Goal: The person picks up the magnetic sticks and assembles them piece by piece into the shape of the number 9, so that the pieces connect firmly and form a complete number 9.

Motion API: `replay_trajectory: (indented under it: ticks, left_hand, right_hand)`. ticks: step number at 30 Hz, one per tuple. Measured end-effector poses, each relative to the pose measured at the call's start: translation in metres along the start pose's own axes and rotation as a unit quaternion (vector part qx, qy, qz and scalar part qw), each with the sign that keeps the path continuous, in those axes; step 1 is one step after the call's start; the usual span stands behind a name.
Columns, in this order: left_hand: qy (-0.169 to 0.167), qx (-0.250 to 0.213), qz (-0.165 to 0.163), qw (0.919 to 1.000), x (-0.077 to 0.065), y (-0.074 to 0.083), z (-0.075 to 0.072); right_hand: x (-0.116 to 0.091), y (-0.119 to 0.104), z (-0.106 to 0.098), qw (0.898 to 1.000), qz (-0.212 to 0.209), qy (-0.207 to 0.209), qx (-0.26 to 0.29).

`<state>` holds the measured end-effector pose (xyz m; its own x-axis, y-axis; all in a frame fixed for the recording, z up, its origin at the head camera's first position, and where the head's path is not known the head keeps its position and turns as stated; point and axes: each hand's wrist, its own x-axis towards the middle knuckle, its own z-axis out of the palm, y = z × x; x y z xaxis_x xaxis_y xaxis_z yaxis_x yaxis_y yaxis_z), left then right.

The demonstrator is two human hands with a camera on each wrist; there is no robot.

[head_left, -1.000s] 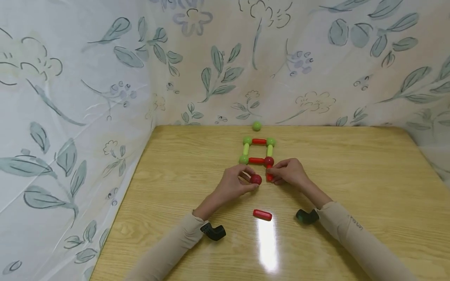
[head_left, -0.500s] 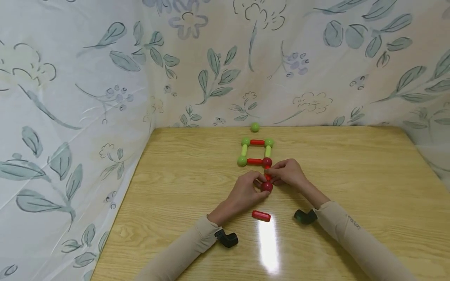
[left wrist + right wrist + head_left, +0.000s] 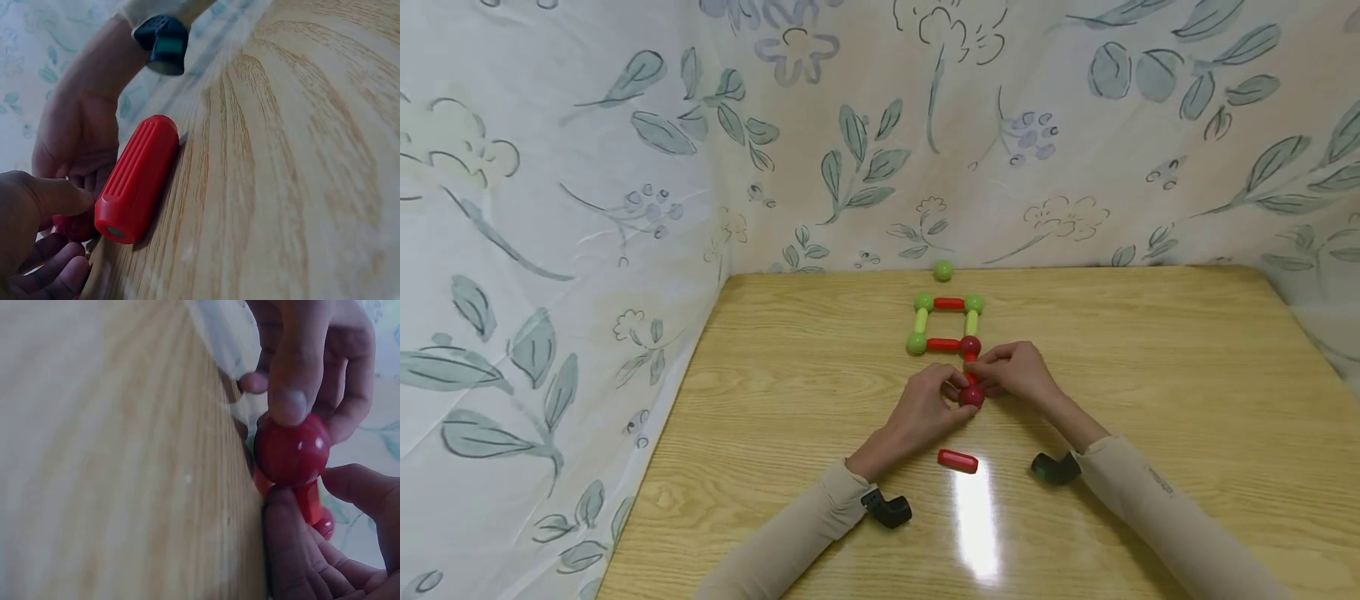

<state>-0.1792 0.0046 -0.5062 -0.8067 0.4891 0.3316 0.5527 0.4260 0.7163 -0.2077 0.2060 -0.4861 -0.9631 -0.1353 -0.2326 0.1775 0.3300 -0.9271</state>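
Note:
My left hand (image 3: pixel 925 407) pinches a dark red ball (image 3: pixel 972 397) at the near end of a red rod (image 3: pixel 971 362). From the other side my right hand (image 3: pixel 1017 372) grips that rod between thumb and fingers. In the right wrist view the ball (image 3: pixel 292 452) sits against the rod (image 3: pixel 308 501), thumb of the left hand on it. The rod's far end meets another dark red ball (image 3: pixel 970 344), the near right corner of a flat square of rods and balls. This square has green balls (image 3: pixel 917 343) at its other corners, red rods (image 3: pixel 943 345) and yellow-green rods (image 3: pixel 921 322).
A loose red rod (image 3: pixel 958 461) lies nearer me on the wooden table (image 3: pixel 805 400), large in the left wrist view. A loose green ball (image 3: pixel 943 270) rests at the table's back edge by the floral cloth (image 3: pixel 850 133). Black wrist devices (image 3: pixel 887 508) hang at both cuffs.
My left hand has moved right and slightly nearer me, bringing the dark red ball from beside the rod to its near end. The right hand has stayed on the rod.

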Motion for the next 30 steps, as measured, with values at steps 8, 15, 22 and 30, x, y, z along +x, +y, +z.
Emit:
replay_trajectory:
  ticks: [8, 15, 22, 30]
  left_hand:
    - [-0.003, -0.052, -0.025, 0.9983, 0.0, -0.001, -0.003]
    - [-0.018, -0.116, -0.069, 0.9906, -0.001, -0.006, -0.005]
    - [-0.032, -0.144, -0.076, 0.9861, -0.004, -0.006, -0.007]
    - [-0.053, -0.145, -0.076, 0.9852, -0.009, -0.005, -0.015]
  right_hand:
    - [-0.03, 0.001, 0.002, 0.992, -0.095, -0.012, -0.086]
    - [-0.042, 0.009, 0.009, 0.973, -0.195, -0.015, -0.122]
    - [-0.042, 0.011, 0.012, 0.965, -0.229, 0.002, -0.13]
    - [-0.041, 0.01, 0.01, 0.962, -0.225, -0.001, -0.152]
